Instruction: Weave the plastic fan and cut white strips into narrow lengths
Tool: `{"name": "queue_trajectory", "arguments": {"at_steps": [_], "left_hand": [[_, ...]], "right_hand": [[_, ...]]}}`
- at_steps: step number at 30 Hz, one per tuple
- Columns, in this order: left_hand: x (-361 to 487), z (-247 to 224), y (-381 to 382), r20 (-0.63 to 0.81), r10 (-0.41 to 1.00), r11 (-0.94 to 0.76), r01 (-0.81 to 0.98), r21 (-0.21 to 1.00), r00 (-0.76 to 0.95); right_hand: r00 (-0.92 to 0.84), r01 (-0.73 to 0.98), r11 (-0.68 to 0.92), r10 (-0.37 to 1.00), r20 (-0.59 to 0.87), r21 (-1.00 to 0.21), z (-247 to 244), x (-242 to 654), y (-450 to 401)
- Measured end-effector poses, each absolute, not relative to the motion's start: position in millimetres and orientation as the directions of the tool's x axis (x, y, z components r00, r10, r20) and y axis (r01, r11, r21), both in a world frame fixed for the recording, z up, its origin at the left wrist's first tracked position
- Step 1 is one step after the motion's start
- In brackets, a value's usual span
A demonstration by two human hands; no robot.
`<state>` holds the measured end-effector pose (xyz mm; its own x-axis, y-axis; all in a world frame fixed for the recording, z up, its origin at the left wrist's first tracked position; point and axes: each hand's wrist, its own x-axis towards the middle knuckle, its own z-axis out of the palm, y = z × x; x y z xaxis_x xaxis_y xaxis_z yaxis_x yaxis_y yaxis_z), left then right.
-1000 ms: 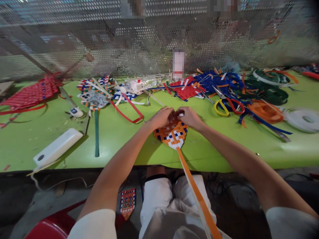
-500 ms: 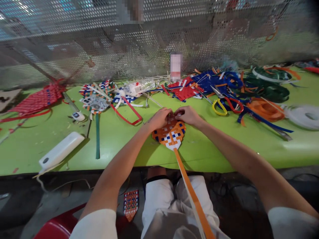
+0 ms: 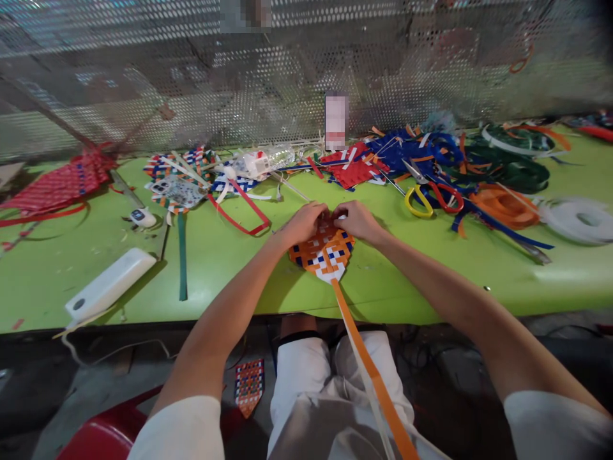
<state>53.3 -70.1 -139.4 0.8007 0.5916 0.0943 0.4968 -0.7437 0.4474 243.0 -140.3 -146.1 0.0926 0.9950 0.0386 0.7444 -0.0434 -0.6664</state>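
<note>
In the head view, left hand and right hand grasp the far edge of the orange weave, fingers bent close together, on the table. Right of the weave lie scissors and an orange coil; left of it, a red strip and a green strip.

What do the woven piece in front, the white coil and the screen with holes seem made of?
Orange, blue and white woven piece: probably plastic strapping; its strips look flat, smooth and even.
White ring-shaped coil: likely plastic too, pale with a soft sheen.
Grey perforated screen: dull metal sheet, it seems, given the regular holes.
</note>
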Motion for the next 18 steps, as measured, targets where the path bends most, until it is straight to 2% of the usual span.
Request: {"name": "queue_trajectory", "arguments": {"at_steps": [4,7,10,12,14,16,17,18], "left_hand": [[57,-142,-71,0.106,0.613,-0.73,0.51,0.454,0.783],[52,-134,-66,0.103,0.625,-0.714,0.514,0.475,0.774],[13,-115,-57,0.087,0.759,-0.615,0.668,0.42,0.645],[-38,-102,-56,0.087,0.902,-0.43,0.86,0.275,0.423],[-103,-93,-66,0.139,0.986,-0.101,0.99,0.101,0.087],[-166,-91,-86,0.185,0.943,0.279,0.96,0.012,-0.276],[-193,-93,-98,0.194,0.905,0.387,0.922,-0.011,-0.378],[-214,-96,-111,0.155,0.896,0.424,0.905,-0.019,-0.416]], "right_hand": [[0.02,0.821,0.01,0.999,0.047,-0.57,-144,242,-142],[-0.024,0.826,0.069,0.996,0.087,-0.56,-145,246,-143],[-0.021,0.806,0.085,0.993,0.115,-0.586,-145,249,-144],[-0.023,0.8,0.09,0.993,0.119,-0.593,-145,249,-145],[-0.026,0.809,0.093,0.992,0.122,-0.581,-145,248,-146],[-0.032,0.824,0.1,0.991,0.13,-0.558,-145,247,-145],[-0.037,0.83,0.106,0.99,0.135,-0.547,-146,247,-145],[-0.043,0.834,0.111,0.989,0.138,-0.54,-146,247,-145]]}}
